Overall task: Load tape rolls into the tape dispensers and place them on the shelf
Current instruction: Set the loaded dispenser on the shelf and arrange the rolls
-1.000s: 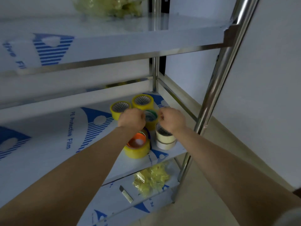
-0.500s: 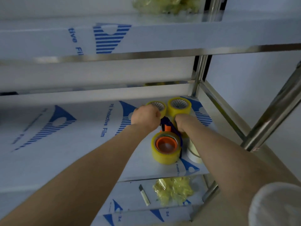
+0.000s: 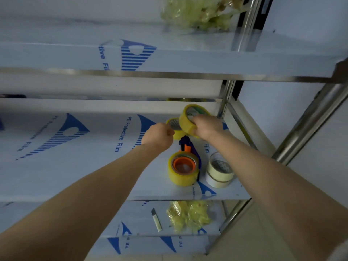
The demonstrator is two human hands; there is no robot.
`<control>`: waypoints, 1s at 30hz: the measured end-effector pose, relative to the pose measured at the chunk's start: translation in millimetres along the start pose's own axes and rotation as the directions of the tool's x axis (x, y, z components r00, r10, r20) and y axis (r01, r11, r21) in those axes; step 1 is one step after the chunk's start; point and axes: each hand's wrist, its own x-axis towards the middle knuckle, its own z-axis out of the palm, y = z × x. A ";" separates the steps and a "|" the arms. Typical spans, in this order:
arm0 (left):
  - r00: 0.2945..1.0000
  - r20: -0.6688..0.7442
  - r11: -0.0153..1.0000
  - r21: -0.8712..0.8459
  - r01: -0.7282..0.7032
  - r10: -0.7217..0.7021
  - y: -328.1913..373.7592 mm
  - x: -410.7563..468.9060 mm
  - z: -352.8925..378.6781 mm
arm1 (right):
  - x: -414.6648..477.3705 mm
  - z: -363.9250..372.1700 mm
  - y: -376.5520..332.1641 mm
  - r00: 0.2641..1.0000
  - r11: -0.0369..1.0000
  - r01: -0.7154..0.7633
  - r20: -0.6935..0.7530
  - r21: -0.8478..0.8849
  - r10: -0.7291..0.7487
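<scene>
My right hand (image 3: 207,127) grips a yellow tape roll (image 3: 188,120), tilted and raised off the middle shelf (image 3: 84,176) near its back right corner. My left hand (image 3: 158,137) hovers just beside it with its fingers curled. I cannot tell whether it pinches anything, such as a loose tape end.

Both forearms reach forward under the upper shelf (image 3: 188,63), backs of the hands up.

I judge this to be the start of a loading step, with a roll picked and not yet mounted. The only dispenser (image 3: 183,164) I see lies toward the front right edge and already carries a loaded roll (image 3: 180,178), with cream rolls (image 3: 219,170) just beside it. A spare roll (image 3: 173,124) rests behind my left hand.

The next move calls for an empty dispenser, which I do not see here.
</scene>
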 end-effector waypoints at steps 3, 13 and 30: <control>0.991 -0.044 0.992 -0.034 0.122 -0.124 -12.1 -3.5 -7.2 | -8.8 -3.4 -25.5 0.992 0.992 0.121 -0.036 0.022 -0.120; 0.911 -0.111 0.907 -0.199 0.372 -0.398 -112.3 -62.9 -58.5 | -39.2 4.8 -141.9 0.988 0.483 -0.005 0.079 0.876 -0.134; 0.788 -0.227 0.820 -0.152 0.552 -0.573 -370.5 -243.9 -210.9 | -102.9 28.0 -494.1 0.843 0.694 0.302 0.158 0.653 -0.515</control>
